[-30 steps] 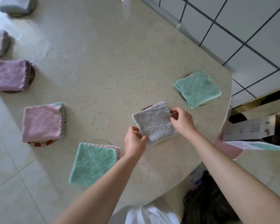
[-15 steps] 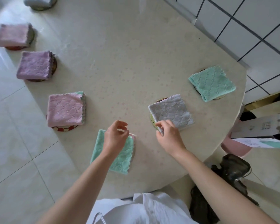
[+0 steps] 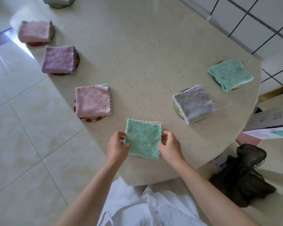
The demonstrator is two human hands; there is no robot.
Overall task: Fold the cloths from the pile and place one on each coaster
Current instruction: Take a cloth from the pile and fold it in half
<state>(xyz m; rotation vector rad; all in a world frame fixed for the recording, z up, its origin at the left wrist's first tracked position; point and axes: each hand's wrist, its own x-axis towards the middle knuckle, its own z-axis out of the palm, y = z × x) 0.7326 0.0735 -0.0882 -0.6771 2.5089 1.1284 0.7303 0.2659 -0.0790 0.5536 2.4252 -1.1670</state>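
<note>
A folded green cloth (image 3: pixel 143 138) lies near the front edge of the round table (image 3: pixel 145 51), mostly off its clear coaster (image 3: pixel 141 118). My left hand (image 3: pixel 117 146) pinches its left edge and my right hand (image 3: pixel 170 146) pinches its right edge. A folded grey cloth (image 3: pixel 194 103) rests on a yellow coaster (image 3: pixel 176 108) to the right. Further right, another green cloth (image 3: pixel 230 74) covers a coaster. To the left, a pink cloth (image 3: pixel 92 101) sits on a red-patterned coaster (image 3: pixel 92 119).
A purple cloth (image 3: pixel 59 59) and a pink cloth (image 3: pixel 34 31) lie on coasters along the table's left edge, with a grey cloth (image 3: pixel 57 0) at the top. A cardboard box (image 3: pixel 271 118) and a dark bag (image 3: pixel 242 175) stand at the right. Tiled wall (image 3: pixel 252 18) lies behind.
Both hands left the grey cloth on its coaster and moved left to the near green cloth, which they now pinch at its sides. The camera view shifted left.
</note>
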